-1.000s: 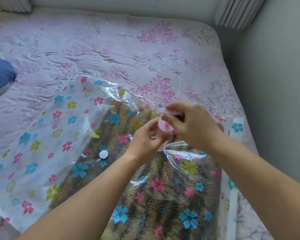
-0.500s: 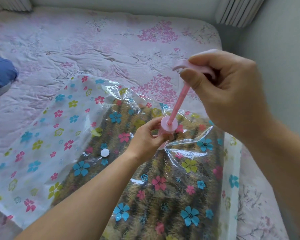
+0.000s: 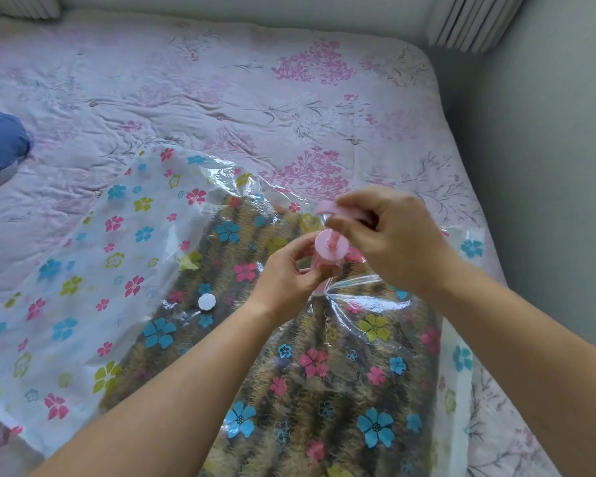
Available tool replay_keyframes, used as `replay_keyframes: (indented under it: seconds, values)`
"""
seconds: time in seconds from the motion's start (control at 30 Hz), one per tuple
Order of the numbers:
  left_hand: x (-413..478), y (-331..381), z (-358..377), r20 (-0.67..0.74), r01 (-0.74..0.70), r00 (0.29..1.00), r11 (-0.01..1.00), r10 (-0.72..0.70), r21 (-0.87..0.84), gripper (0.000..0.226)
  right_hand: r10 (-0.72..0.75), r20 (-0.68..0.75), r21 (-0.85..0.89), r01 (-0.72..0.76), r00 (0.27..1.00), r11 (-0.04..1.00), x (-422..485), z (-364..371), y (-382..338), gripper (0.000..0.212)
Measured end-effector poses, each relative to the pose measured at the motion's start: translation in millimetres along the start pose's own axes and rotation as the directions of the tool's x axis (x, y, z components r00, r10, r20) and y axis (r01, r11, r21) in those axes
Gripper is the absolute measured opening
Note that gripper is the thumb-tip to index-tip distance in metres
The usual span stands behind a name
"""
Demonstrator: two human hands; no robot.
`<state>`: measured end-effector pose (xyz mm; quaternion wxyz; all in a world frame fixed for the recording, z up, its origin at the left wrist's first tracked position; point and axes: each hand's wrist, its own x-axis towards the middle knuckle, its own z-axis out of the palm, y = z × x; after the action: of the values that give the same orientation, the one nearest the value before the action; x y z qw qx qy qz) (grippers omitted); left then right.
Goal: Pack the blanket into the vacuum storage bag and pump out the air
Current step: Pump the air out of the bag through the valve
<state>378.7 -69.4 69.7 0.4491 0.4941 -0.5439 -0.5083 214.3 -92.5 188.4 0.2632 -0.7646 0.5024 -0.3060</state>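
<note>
Clear plastic vacuum storage bag (image 3: 83, 270) printed with coloured flowers, lying flat, left part empty. Brown striped fuzzy blanket (image 3: 341, 401) inside, filling the right part. Pink plastic hand pump (image 3: 329, 246) upright on the bag, plunger almost fully down.

Legible text, labels, brands, numbers, signs: none found.

- Vacuum storage bag (image 3: 83, 256): printed flowers in pink, blue and yellow-green only; no lettering can be read.
- Hand pump (image 3: 330, 243): plain pink plastic; no marking can be read on the parts that show.
- White cap (image 3: 207, 301), lying on the bag: too small to tell whether it carries any marking.
- Bed sheet (image 3: 221, 91): pink floral print; no lettering can be read.
</note>
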Motion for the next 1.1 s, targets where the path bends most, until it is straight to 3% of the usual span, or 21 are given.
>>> replay_keyframes:
  seconds: [0.13,0.23,0.3,0.37,0.43,0.6,0.8,0.93,1.0,1.1]
  values:
    - [0,-3,-2,0.024,0.015,1.0,1.0,-0.015,0.015,0.051,-0.204,-0.25,0.146,0.245,0.946,0.958,6,-34,-35,0.016]
    - [-1,-3,-3,0.034,0.027,0.999,1.0,-0.028,0.008,0.049,-0.216,-0.335,0.182,0.287,0.917,0.94,7,-34,-35,0.017]
    - [-1,-2,0,0.032,0.04,0.999,0.999,-0.039,-0.01,0.049,-0.143,-0.241,0.182,0.189,0.96,0.965,4,-16,-19,0.017]
    - [-1,-1,0,0.027,0.047,0.999,0.999,-0.046,-0.014,0.046,-0.014,-0.052,0.088,0.019,0.999,0.996,-2,7,3,0.02]
    - [-2,-2,-1,0.028,0.043,0.999,0.999,-0.042,-0.005,0.04,0.081,0.068,-0.006,-0.081,0.994,0.997,-10,24,22,0.022]
    - [-3,2,-1,0.025,0.031,0.999,1.0,-0.031,0.003,0.036,0.076,0.08,-0.026,-0.074,0.994,0.997,-10,28,27,0.017]
    - [-2,4,0,0.01,0.026,1.0,0.999,-0.026,0.038,0.047,-0.096,-0.16,0.135,0.119,0.982,0.984,0,-16,-16,0.026]
    - [-2,4,1,0.013,0.041,0.999,0.997,-0.042,0.067,0.048,-0.177,-0.312,0.306,0.275,0.934,0.912,4,-30,-32,0.01]
    - [-1,5,1,0.015,0.043,0.999,0.996,-0.044,0.072,0.047,-0.123,-0.207,0.331,0.188,0.971,0.925,2,-17,-18,0.012]
    - [-1,4,1,0.024,0.043,0.999,0.995,-0.045,0.085,0.041,0.099,0.084,0.232,-0.116,0.992,0.966,-9,14,15,0.02]
